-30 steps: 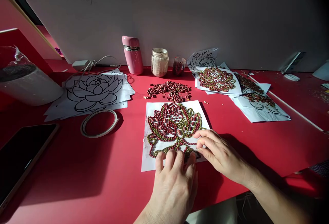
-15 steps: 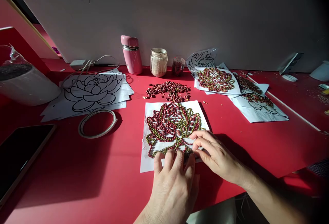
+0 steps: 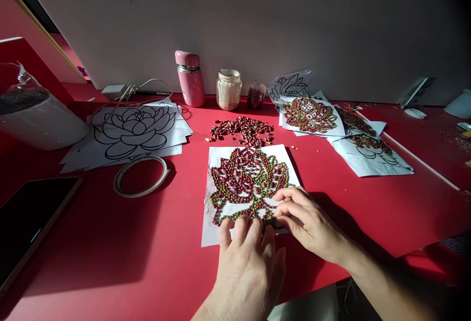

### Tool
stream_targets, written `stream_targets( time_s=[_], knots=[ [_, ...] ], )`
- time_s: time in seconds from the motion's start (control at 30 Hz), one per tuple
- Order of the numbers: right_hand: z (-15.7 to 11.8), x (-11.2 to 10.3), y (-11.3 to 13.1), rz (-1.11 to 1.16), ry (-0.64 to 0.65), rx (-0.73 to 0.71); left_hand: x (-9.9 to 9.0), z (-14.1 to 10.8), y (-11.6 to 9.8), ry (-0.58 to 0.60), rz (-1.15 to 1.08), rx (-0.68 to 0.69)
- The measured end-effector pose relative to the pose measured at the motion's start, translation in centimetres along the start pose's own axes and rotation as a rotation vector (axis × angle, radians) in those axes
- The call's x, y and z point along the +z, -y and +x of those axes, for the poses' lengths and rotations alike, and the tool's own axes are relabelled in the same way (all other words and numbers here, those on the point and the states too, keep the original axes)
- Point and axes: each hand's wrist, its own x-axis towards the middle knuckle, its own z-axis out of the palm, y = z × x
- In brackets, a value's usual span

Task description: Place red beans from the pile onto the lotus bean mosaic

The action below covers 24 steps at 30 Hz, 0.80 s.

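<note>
A white sheet of paper (image 3: 204, 235) lies in front of me, bearing a lotus picture (image 3: 253, 183) made of red and green beans. My left hand (image 3: 246, 257) rests over its lower edge, fingers apart and bent, tips touching down among the bottom rows. To the right, my right hand (image 3: 312, 220) reaches onto the lower right part of the picture. Its thumb and index finger come together at the beans; anything between them is too small to make out. Behind the sheet lies a loose heap of speckled red beans (image 3: 243, 128).
A roll of tape (image 3: 117, 183), printed lotus sheets (image 3: 134, 132) and a tablet (image 3: 29, 227) lie left, near a white bucket (image 3: 55, 124). Along the wall stand a pink flask (image 3: 191, 83), a glass jar (image 3: 228, 93) and a small cup (image 3: 256, 94). Finished bean pictures (image 3: 311, 115) lie right.
The view has shifted very slightly. My left fingers have moved a little, and the right hand stays at nearly the same spot on the picture.
</note>
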Motion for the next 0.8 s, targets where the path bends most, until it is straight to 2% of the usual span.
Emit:
stream_targets(
  time_s=[0.23, 0.43, 0.63, 0.8],
  knots=[
    [-0.2, -0.7, -0.3, 0.088, -0.064, 0.092, 0.2, 0.1, 0.0, 0.04, 0.093, 0.039],
    [1.1, -1.9, -1.0, 0.089, -0.086, 0.101, 1.3, -0.2, 0.5, -0.039, 0.177, 0.068],
    [6.2, -2.4, -4.5, 0.095, -0.164, 0.058, 2.4, -0.4, 1.0, -0.126, 0.232, 0.083],
    [11.9, -1.8, -8.0, -0.084, -0.163, 0.221, 2.9, -0.6, 1.3, -0.139, 0.269, 0.103]
  ],
)
